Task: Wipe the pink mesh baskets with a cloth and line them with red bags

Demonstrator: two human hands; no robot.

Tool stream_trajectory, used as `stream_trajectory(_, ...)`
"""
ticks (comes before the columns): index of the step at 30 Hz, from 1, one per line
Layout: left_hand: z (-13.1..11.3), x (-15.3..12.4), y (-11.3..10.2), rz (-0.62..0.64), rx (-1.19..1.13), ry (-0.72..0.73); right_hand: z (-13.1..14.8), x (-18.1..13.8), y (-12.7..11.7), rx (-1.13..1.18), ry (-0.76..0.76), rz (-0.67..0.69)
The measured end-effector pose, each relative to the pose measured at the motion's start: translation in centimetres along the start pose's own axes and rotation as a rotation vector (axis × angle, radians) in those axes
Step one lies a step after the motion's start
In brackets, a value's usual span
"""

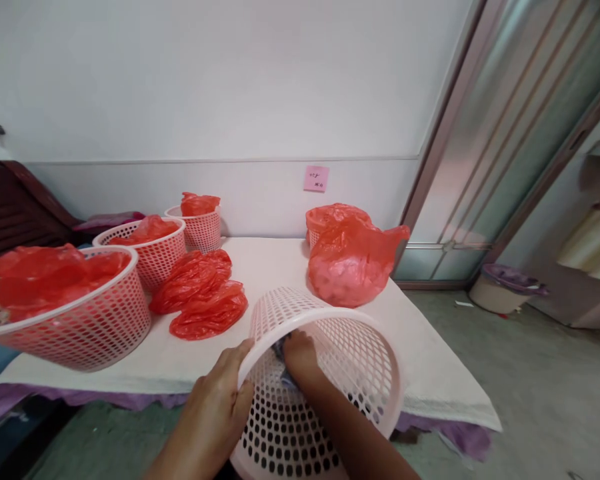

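Note:
A pale pink plastic basket [380, 343] with a perforated wall lies tilted at the table's front edge, its mouth facing me. My left hand [217, 400] is closed around the left side of its rim. Inside the basket, my right hand [301, 353] is closed on a blue patterned cloth [289, 380] and presses it against the inner wall. Part of the cloth is hidden by the fingers. Left of the basket lie bunched red plastic bags [207, 310]. Behind it, a filled red plastic bag [350, 263] bulges, its contents unclear.
Along the left stand three pink baskets, the nearest one [100, 340] large, each with red plastic in it. Another red-lined basket [314, 237] is partly hidden behind the filled bag. A pink note [316, 179] sticks to the wall. A bin [495, 293] stands on the floor at right.

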State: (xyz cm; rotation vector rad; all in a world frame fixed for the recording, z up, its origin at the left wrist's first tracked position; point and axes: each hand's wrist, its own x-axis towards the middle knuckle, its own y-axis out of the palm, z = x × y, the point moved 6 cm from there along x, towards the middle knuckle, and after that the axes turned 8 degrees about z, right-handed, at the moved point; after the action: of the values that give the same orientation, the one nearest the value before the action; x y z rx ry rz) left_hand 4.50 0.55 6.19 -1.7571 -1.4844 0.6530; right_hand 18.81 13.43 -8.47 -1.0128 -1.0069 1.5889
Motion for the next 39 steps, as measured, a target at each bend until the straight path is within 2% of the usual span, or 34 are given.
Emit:
stream_trajectory(2,0.1,0.0,0.2,0.012,-0.012,0.006,-1.5,0.8,-0.3,-0.049,0.061,-0.002)
stream_trajectory(4,0.1,0.2,0.3,0.009,-0.026,0.012,-1.7,0.7,-0.3,-0.073,0.067,0.01)
stream_trajectory(10,0.4,1.6,0.0,-0.011,0.078,-0.029,1.7,-2.1,1.0,-0.083,-0.146,0.128)
stream_trajectory(12,0.4,2.2,-0.6,-0.037,0.1,-0.008,1.8,-3.0,0.4,-0.123,-0.149,0.148)
stream_trajectory(16,0.2,3.4,-1.7,-0.038,0.152,-0.007,1.2,-6.0,-2.4,-0.2,-0.125,0.174)
stream_trajectory(20,-0.3,4.7,-2.3,-0.043,0.193,-0.055,2.4,-11.4,-4.1,-0.158,-0.307,0.216)
stream_trajectory(24,-1.2,5.7,-2.3,-0.021,0.222,-0.052,3.6,-14.8,-2.4,-0.121,-0.46,0.168)
stream_trajectory(28,-2.0,6.5,-2.8,-0.019,0.145,-0.001,3.3,-14.8,0.2,-0.216,-0.41,-0.001)
stream_trajectory(30,-2.0,6.9,-3.3,-0.019,0.11,0.005,3.2,-14.5,0.7,-0.2,-0.393,0.016)
stream_trajectory(32,-1.8,7.0,-3.4,-0.038,0.1,-0.006,3.5,-14.3,0.5,-0.148,-0.387,0.091)
stream_trajectory(35,-0.9,6.1,-2.3,-0.078,0.0,-0.02,4.2,-14.1,-1.7,-0.028,-0.372,0.078)
stream_trajectory(39,1.4,3.4,2.5,-0.019,-0.462,-0.076,4.9,-14.1,-4.9,0.248,-0.376,-0.069)
